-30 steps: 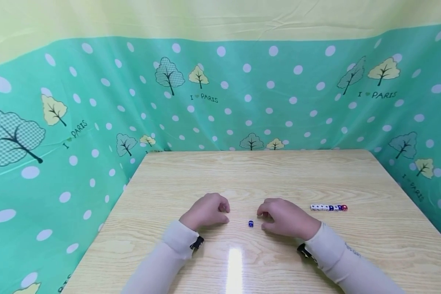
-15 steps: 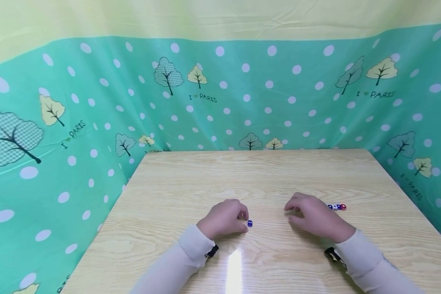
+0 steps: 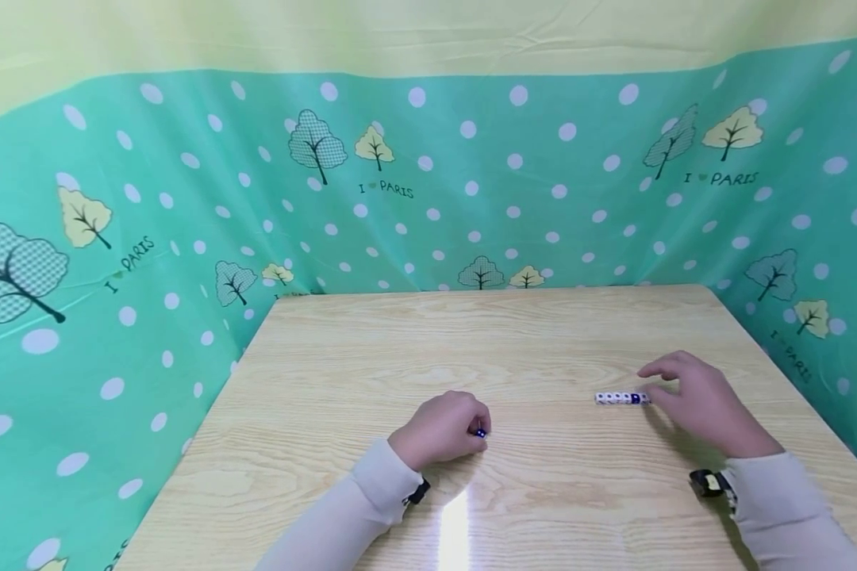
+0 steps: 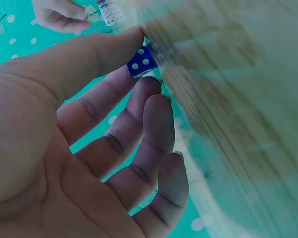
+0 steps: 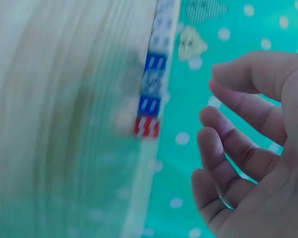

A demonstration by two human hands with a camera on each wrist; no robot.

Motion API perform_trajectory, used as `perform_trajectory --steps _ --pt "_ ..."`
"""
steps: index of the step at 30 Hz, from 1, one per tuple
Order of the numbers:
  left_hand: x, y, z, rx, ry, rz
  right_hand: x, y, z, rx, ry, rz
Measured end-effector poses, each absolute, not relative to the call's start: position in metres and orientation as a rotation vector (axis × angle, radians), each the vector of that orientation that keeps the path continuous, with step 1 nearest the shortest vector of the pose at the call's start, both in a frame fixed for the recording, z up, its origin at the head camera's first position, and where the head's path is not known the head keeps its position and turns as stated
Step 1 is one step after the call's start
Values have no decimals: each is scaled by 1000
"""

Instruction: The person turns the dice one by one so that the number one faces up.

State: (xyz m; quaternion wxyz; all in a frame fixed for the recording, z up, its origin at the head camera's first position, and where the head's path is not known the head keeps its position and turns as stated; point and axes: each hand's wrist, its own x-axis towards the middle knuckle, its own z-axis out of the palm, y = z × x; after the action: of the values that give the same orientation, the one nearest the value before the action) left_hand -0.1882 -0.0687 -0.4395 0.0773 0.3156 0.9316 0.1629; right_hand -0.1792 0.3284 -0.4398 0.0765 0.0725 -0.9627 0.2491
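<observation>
My left hand (image 3: 441, 432) pinches a small blue die (image 4: 142, 63) with white dots between thumb and index finger, low over the table. In the left wrist view the other fingers curl loosely beneath it. A straight row of dice (image 3: 615, 398) lies on the right part of the table, several white ones at its left. My right hand (image 3: 707, 406) hovers at the row's right end, thumb and fingers apart with nothing between them; it hides that end in the head view. The right wrist view shows blue dice (image 5: 149, 106) and a red die (image 5: 147, 127) there.
The light wood-grain table (image 3: 428, 341) reflects a bright strip of light near its front. A green dotted curtain (image 3: 400, 159) printed with trees hangs behind it and along both sides. Each wrist wears a black strap (image 3: 707, 484).
My left hand moved right to the single blue die and now pinches it. My right hand moved right, away from that die, passing over the row to its far end.
</observation>
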Motion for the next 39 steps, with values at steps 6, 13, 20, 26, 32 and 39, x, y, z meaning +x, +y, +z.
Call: perform_trajectory --steps 6,13,20,26,32,39 --pt "-189 -73 -440 947 2772 572 -180 350 -444 87 -2955 807" --pt "-193 -77 -439 937 2772 607 -183 361 -454 41 -3062 869" --pt "-192 -76 -437 948 2765 588 -182 360 -458 57 -3072 883" --pt "-192 -76 -436 971 2753 541 -182 360 -458 56 -3075 887" --pt "-191 -79 -435 1141 2728 472 -183 359 -457 77 -3077 882" --pt "-193 -79 -436 1213 2719 499 -183 361 -460 71 -3082 888"
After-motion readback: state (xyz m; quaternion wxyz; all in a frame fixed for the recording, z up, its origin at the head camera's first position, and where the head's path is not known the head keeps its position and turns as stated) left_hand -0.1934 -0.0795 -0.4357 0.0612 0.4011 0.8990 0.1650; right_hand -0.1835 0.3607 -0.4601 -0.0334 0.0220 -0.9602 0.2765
